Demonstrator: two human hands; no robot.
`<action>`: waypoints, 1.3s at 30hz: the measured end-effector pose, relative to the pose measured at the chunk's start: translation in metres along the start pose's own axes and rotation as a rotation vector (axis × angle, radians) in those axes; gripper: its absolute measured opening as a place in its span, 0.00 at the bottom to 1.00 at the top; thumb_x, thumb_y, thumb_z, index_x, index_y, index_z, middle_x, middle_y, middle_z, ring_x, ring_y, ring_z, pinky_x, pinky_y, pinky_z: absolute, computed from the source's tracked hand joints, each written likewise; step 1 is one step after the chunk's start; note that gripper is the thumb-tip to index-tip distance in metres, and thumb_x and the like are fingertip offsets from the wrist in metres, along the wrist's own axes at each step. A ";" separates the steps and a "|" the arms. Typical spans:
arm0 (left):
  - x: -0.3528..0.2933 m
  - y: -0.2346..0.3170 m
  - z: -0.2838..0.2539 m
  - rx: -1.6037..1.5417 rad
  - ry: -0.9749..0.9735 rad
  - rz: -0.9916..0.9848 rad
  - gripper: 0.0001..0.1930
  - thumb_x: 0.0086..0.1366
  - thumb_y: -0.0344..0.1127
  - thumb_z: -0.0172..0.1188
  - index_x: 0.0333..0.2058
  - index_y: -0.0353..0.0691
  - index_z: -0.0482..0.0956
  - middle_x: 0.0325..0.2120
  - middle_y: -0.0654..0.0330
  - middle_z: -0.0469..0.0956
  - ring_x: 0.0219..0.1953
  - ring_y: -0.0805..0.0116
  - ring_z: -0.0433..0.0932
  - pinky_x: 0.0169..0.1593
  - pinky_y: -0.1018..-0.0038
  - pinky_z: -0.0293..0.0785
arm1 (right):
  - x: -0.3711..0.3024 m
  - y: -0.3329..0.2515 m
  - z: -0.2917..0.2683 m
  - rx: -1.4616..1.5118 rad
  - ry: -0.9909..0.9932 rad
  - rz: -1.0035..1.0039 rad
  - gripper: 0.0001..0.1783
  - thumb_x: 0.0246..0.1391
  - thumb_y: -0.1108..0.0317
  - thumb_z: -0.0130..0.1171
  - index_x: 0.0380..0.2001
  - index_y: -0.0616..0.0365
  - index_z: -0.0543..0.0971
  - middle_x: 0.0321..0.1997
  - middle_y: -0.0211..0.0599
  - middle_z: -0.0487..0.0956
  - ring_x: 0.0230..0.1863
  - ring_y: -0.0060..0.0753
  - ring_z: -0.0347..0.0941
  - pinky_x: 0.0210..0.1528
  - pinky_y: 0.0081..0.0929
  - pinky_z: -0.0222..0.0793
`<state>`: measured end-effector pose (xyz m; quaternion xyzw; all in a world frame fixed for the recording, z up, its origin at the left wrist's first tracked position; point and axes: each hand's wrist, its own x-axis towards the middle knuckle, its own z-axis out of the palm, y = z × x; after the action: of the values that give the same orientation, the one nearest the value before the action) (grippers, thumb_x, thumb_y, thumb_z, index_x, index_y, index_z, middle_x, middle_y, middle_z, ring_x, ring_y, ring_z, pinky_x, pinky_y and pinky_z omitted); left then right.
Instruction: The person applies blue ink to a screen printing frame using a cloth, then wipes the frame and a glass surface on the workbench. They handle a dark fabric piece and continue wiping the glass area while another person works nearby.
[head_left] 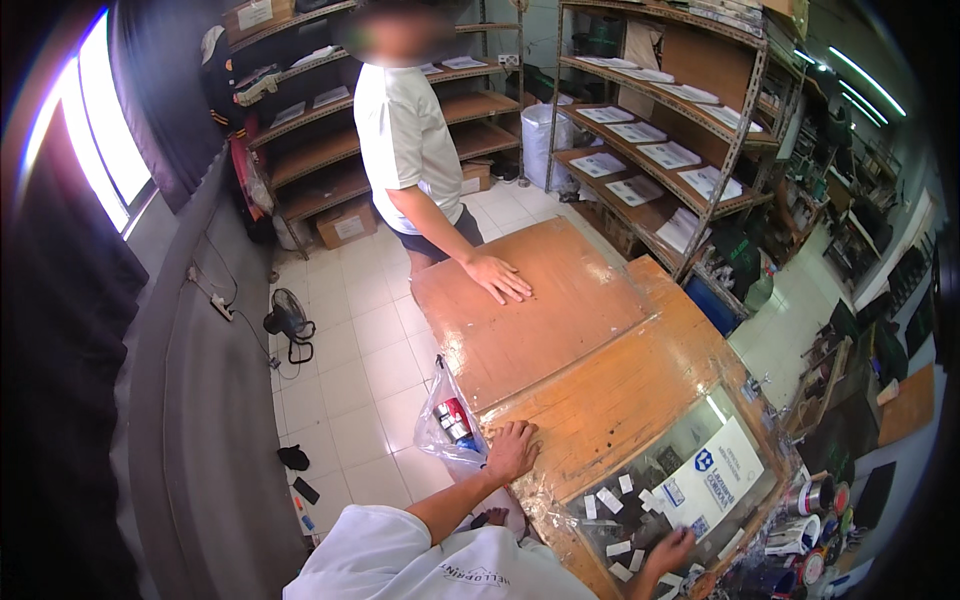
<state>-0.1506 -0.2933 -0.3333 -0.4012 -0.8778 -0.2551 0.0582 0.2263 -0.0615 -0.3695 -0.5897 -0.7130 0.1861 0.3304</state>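
Note:
My left hand (513, 450) rests palm down on the near left edge of the wooden table (560, 410), fingers spread, holding nothing. At the lower right, my right hand (672, 552) is beside the near edge of a white sheet with blue print (715, 478). Its fingers are loosely bent and look apart; whether they touch the sheet is hard to see. The sheet lies on a glassy panel (655, 460) set in the tabletop. Several small white pieces (609, 500) lie on or under the panel, left of the sheet.
Across the table a person (410, 140) lays a hand (498, 277) on a brown board (540, 310). A clear plastic bag with cans (455, 422) hangs at the table's left edge. Ink tubs (795, 535) crowd the right. Shelving racks (650, 150) and a fan (289, 318) stand beyond.

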 end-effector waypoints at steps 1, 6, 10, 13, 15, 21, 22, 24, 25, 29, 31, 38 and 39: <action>-0.002 -0.001 -0.003 0.002 -0.003 -0.026 0.20 0.66 0.45 0.60 0.53 0.41 0.74 0.47 0.52 0.74 0.51 0.53 0.71 0.52 0.56 0.66 | -0.009 0.005 -0.011 -0.048 0.068 -0.083 0.21 0.68 0.60 0.49 0.56 0.64 0.73 0.51 0.53 0.78 0.50 0.58 0.75 0.54 0.45 0.69; 0.000 0.002 -0.004 -0.065 -0.007 -0.045 0.19 0.67 0.45 0.59 0.52 0.42 0.75 0.47 0.52 0.74 0.51 0.53 0.71 0.52 0.57 0.66 | -0.049 -0.042 -0.057 -0.213 0.081 -0.014 0.25 0.70 0.59 0.48 0.60 0.67 0.71 0.57 0.60 0.77 0.56 0.57 0.76 0.57 0.45 0.73; 0.000 0.001 -0.004 -0.065 0.005 -0.042 0.19 0.67 0.44 0.60 0.51 0.41 0.75 0.47 0.53 0.74 0.51 0.53 0.71 0.52 0.57 0.66 | -0.050 -0.039 -0.043 -0.410 0.145 0.050 0.22 0.70 0.58 0.49 0.55 0.65 0.77 0.54 0.55 0.80 0.53 0.56 0.78 0.54 0.46 0.75; 0.000 -0.001 -0.001 -0.089 0.011 -0.041 0.19 0.66 0.44 0.60 0.51 0.42 0.75 0.47 0.53 0.74 0.51 0.53 0.71 0.52 0.57 0.66 | -0.051 -0.030 -0.037 -0.477 0.194 0.073 0.22 0.70 0.56 0.49 0.53 0.63 0.79 0.50 0.51 0.83 0.49 0.54 0.80 0.52 0.46 0.76; 0.000 -0.002 -0.002 -0.102 0.004 -0.049 0.19 0.66 0.44 0.60 0.51 0.42 0.75 0.47 0.53 0.74 0.51 0.53 0.71 0.52 0.57 0.66 | -0.052 -0.015 -0.031 -0.522 0.202 0.067 0.23 0.70 0.55 0.49 0.53 0.63 0.79 0.48 0.49 0.84 0.48 0.53 0.81 0.51 0.45 0.77; 0.000 0.000 -0.006 -0.121 0.001 -0.052 0.19 0.66 0.44 0.60 0.51 0.42 0.76 0.46 0.53 0.74 0.51 0.53 0.72 0.51 0.58 0.67 | -0.048 -0.005 -0.027 -0.487 0.196 0.053 0.24 0.70 0.54 0.49 0.53 0.63 0.79 0.49 0.51 0.83 0.47 0.55 0.81 0.50 0.45 0.77; 0.000 0.001 -0.007 -0.123 0.003 -0.050 0.18 0.66 0.44 0.60 0.51 0.42 0.76 0.46 0.53 0.74 0.50 0.53 0.72 0.51 0.58 0.67 | -0.047 -0.002 -0.026 -0.484 0.198 0.051 0.24 0.70 0.54 0.49 0.53 0.63 0.79 0.50 0.52 0.83 0.48 0.56 0.80 0.50 0.45 0.77; 0.000 0.000 -0.008 -0.126 0.010 -0.047 0.18 0.66 0.43 0.60 0.51 0.42 0.76 0.46 0.53 0.74 0.50 0.53 0.72 0.51 0.58 0.67 | -0.046 -0.007 -0.028 -0.446 0.179 0.054 0.24 0.70 0.53 0.49 0.54 0.63 0.78 0.51 0.54 0.82 0.49 0.57 0.80 0.51 0.45 0.77; -0.001 -0.001 -0.007 -0.127 0.014 -0.045 0.18 0.66 0.43 0.60 0.51 0.42 0.76 0.46 0.53 0.74 0.50 0.53 0.72 0.51 0.58 0.67 | -0.045 -0.019 -0.034 -0.413 0.160 0.060 0.25 0.70 0.53 0.49 0.55 0.64 0.78 0.52 0.55 0.82 0.50 0.58 0.79 0.52 0.45 0.77; 0.001 0.001 -0.005 -0.125 0.006 -0.048 0.18 0.65 0.43 0.61 0.50 0.42 0.76 0.46 0.54 0.74 0.50 0.54 0.72 0.52 0.58 0.67 | -0.047 -0.015 -0.036 -0.348 0.149 0.104 0.27 0.70 0.52 0.49 0.59 0.63 0.76 0.55 0.55 0.80 0.53 0.57 0.78 0.54 0.45 0.76; 0.000 -0.003 0.001 -0.149 0.022 -0.042 0.18 0.65 0.42 0.62 0.50 0.41 0.76 0.46 0.54 0.74 0.50 0.54 0.72 0.52 0.58 0.67 | -0.042 -0.020 -0.035 -0.322 0.071 0.256 0.23 0.70 0.57 0.46 0.58 0.61 0.73 0.56 0.55 0.78 0.54 0.59 0.76 0.53 0.46 0.72; 0.001 -0.003 -0.003 -0.123 0.046 -0.028 0.18 0.64 0.41 0.63 0.49 0.41 0.77 0.47 0.54 0.74 0.51 0.53 0.71 0.53 0.58 0.67 | -0.044 0.003 -0.023 -0.299 0.104 0.197 0.22 0.66 0.64 0.49 0.59 0.64 0.71 0.58 0.53 0.77 0.56 0.59 0.74 0.59 0.46 0.67; 0.001 -0.003 -0.002 -0.138 0.018 -0.044 0.18 0.63 0.41 0.63 0.49 0.40 0.77 0.47 0.53 0.74 0.50 0.52 0.71 0.53 0.57 0.67 | -0.042 0.009 -0.023 -0.321 0.067 0.232 0.23 0.65 0.67 0.48 0.61 0.63 0.70 0.60 0.54 0.76 0.60 0.59 0.72 0.60 0.47 0.66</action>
<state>-0.1537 -0.2949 -0.3327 -0.3825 -0.8661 -0.3200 0.0326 0.2523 -0.1029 -0.3697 -0.7189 -0.6494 0.0875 0.2320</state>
